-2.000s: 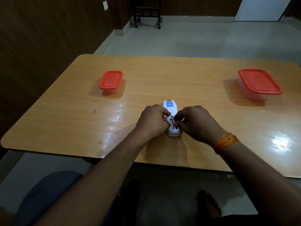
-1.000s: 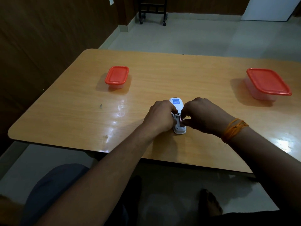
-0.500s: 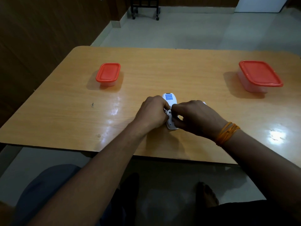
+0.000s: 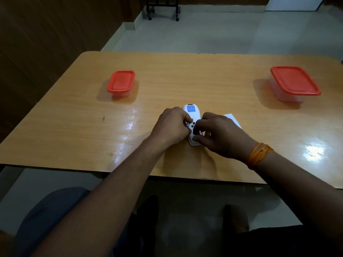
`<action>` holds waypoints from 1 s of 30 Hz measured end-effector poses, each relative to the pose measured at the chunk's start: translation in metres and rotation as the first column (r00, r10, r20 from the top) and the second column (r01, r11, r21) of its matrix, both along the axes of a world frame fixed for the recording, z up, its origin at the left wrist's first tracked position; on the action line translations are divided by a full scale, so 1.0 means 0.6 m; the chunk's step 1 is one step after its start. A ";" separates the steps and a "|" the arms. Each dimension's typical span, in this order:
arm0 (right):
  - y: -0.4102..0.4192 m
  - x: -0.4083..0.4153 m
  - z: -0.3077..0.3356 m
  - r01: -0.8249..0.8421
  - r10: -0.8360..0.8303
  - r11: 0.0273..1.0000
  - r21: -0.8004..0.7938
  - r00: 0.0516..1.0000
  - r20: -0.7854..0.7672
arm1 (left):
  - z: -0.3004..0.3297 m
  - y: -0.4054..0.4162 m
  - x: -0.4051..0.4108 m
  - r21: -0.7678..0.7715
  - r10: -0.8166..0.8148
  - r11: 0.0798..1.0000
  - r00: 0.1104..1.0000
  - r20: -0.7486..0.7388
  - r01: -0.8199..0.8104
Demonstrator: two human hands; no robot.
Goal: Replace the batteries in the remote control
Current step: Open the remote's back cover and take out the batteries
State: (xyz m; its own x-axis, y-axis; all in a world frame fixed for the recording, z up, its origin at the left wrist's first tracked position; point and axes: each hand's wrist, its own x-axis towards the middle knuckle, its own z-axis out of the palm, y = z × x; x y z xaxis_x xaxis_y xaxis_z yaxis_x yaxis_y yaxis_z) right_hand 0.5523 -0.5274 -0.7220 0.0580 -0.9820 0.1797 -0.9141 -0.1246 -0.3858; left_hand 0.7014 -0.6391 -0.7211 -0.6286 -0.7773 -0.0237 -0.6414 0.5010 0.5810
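A white remote control [image 4: 192,111] lies face down on the wooden table [image 4: 74,127], a blue label near its far end and its battery compartment uncovered. My left hand [image 4: 171,125] grips its left side. My right hand [image 4: 220,135] rests on its near end, fingers curled over the compartment; whether a battery sits under them is hidden. A white flat piece [image 4: 233,118], likely the battery cover, lies on the table just behind my right hand.
A small clear box with a red lid [image 4: 121,83] stands at the table's left. A larger red-lidded box [image 4: 294,83] stands at the right. A dark wood wall runs along the left; a wheeled stand [image 4: 162,8] sits on the floor beyond.
Both hands stay on the remote. My right fingers have shifted down over the compartment, hiding the red battery seen two seconds ago. The white piece behind my right hand has come into view.
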 end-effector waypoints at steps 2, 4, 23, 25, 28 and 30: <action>-0.008 0.000 -0.004 0.066 -0.066 0.998 -0.004 0.997 0.033 | 0.001 -0.001 0.000 0.008 0.004 1.000 1.000 0.000 -0.004; -0.013 0.001 -0.004 0.122 -0.121 0.992 -0.024 0.991 0.050 | 0.002 -0.003 0.000 0.009 0.008 1.000 1.000 0.001 -0.008; 0.020 -0.010 0.019 0.410 -0.417 0.908 0.082 0.906 0.080 | 0.024 0.019 -0.006 0.014 0.043 0.999 0.988 -0.146 -0.042; 0.043 -0.025 0.029 0.474 -0.482 0.876 0.090 0.857 0.183 | 0.035 0.038 -0.018 0.012 0.025 1.000 0.977 -0.213 -0.023; 0.088 -0.056 0.035 0.581 -0.580 0.809 0.089 0.763 0.286 | 0.043 0.079 -0.049 0.034 -0.011 0.999 0.959 -0.284 0.022; 0.123 -0.078 0.029 0.657 -0.649 0.748 0.097 0.694 0.312 | 0.034 0.109 -0.079 0.057 -0.027 0.997 0.960 -0.278 0.044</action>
State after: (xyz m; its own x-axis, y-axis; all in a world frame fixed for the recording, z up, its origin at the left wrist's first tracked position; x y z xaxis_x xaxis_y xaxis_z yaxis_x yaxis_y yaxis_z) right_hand 0.5053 -0.4534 -0.7045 -0.6577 -0.7476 0.0928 -0.6018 0.4473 -0.6616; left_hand 0.6540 -0.5737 -0.7007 -0.6445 -0.7570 0.1073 -0.4339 0.4777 0.7639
